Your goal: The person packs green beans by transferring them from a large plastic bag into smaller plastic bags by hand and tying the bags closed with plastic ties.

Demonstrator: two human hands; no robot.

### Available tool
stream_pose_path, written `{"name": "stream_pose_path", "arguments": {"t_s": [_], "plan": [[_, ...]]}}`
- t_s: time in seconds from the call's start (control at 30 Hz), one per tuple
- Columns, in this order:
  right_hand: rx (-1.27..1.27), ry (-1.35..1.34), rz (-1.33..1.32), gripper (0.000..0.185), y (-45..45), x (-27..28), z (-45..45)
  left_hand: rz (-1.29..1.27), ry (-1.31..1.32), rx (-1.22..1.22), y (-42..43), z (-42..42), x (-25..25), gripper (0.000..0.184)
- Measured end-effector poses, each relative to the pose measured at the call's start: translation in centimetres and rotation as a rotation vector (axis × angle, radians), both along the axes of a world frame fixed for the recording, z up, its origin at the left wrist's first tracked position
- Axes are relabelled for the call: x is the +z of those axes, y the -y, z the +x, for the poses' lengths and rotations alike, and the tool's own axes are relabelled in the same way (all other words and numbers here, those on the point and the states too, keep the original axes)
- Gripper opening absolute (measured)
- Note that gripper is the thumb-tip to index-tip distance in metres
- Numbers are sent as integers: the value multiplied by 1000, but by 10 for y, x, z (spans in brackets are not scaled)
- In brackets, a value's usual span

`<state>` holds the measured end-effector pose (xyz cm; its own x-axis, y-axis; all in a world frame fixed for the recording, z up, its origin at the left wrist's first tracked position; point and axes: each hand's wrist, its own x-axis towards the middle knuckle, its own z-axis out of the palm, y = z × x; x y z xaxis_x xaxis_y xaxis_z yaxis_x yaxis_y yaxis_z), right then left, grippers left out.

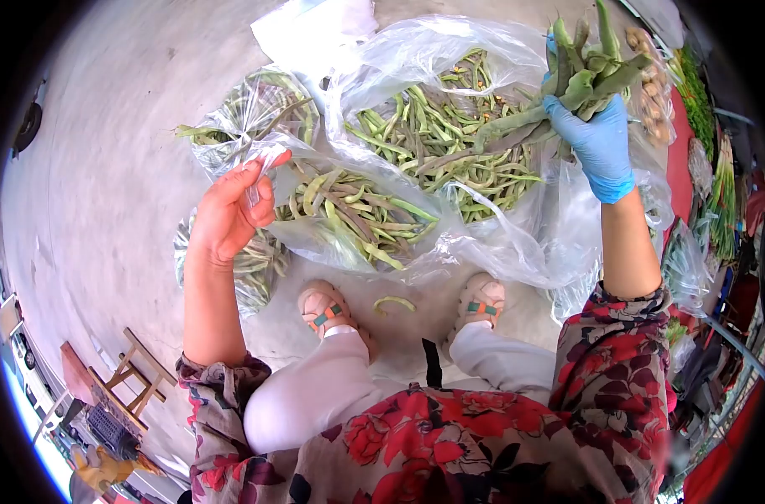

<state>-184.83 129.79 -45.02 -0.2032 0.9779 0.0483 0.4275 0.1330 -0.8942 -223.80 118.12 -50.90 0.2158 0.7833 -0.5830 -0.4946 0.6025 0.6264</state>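
Observation:
My bare left hand [235,197] pinches the edge of a clear plastic bag, which holds green beans [357,210] and lies open below it. In a blue glove, my right hand [596,143] is closed around a bunch of long flat green beans [588,76], raised at the upper right. Between the hands, a large open clear bag [357,80] holds a heap of loose green and brownish beans [433,130]. A tied bag of beans [269,101] sits behind my left hand, and another filled bag [252,273] is partly hidden by my left wrist.
One curved bean [395,304] lies on the floor between my feet. White plastic [315,29] is at the top. A bag of round brown produce [654,88] and leafy greens [693,92] are at the right. A wooden stool [134,378] stands at the lower left.

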Motion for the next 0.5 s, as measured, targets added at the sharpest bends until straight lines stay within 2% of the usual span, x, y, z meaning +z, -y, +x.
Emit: {"name": "stream_pose_path", "arguments": {"t_s": [0.03,0.1,0.17,0.23,0.33,0.4,0.5], "plan": [[-7,-47,20,29,4,10,-6,-1,-4,16,1,-2,2,33],[-5,-227,38,23,9,25,-19,-14,-24,56,4,-1,7,31],[-33,-362,35,21,13,38,-33,-28,70,65,4,-8,6,21],[-54,-401,50,24,19,41,-47,-8,238,35,5,-16,-4,18],[-109,-409,85,25,31,45,-79,-38,320,31,4,-18,-4,18],[126,-129,241,28,40,46,-96,-61,401,28,6,-21,-4,18],[289,78,205,37,56,31,-116,-117,495,65,9,-23,-5,20]]}}
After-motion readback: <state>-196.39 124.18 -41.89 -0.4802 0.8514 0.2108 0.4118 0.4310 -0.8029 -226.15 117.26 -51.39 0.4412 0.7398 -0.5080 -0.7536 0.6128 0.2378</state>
